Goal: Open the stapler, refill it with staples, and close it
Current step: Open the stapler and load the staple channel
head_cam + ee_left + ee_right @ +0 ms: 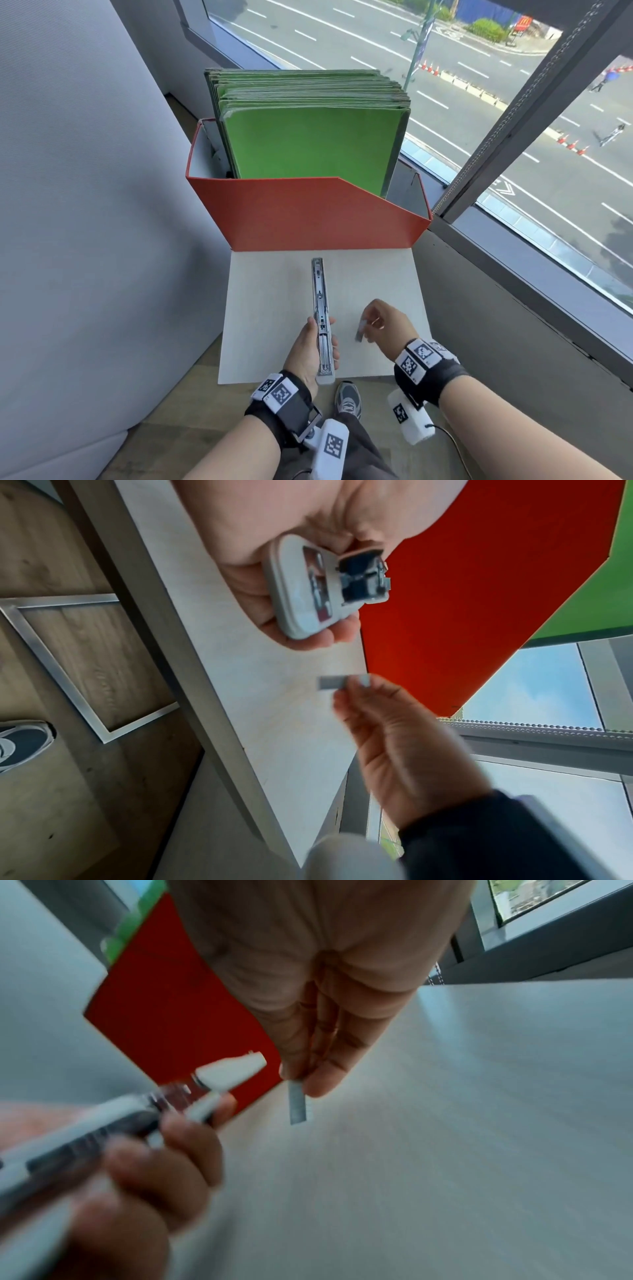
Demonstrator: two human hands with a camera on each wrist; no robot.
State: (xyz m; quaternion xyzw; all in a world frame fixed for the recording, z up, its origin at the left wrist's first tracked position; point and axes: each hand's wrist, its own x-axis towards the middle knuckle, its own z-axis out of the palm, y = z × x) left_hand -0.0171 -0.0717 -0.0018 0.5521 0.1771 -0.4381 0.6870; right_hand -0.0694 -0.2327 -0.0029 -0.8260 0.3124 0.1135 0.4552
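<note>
The grey stapler (321, 318) is swung fully open into one long line, its metal staple channel facing up. My left hand (310, 349) grips it around the near half, above the pale table (387, 274). The stapler's grey end (301, 593) fills the palm in the left wrist view. Just to the stapler's right, my right hand (380, 325) pinches a short grey strip of staples (360, 330) between thumb and fingertips. The strip (297, 1106) hangs down from the pinch, apart from the stapler (103, 1123), and the strip (334, 683) shows again below the stapler.
A red open-topped file box (308, 216) packed with green folders (311, 144) stands at the table's far edge. A window and sill (513, 240) run along the right, a grey padded wall (85, 205) along the left. My shoe (347, 399) is on the wooden floor below.
</note>
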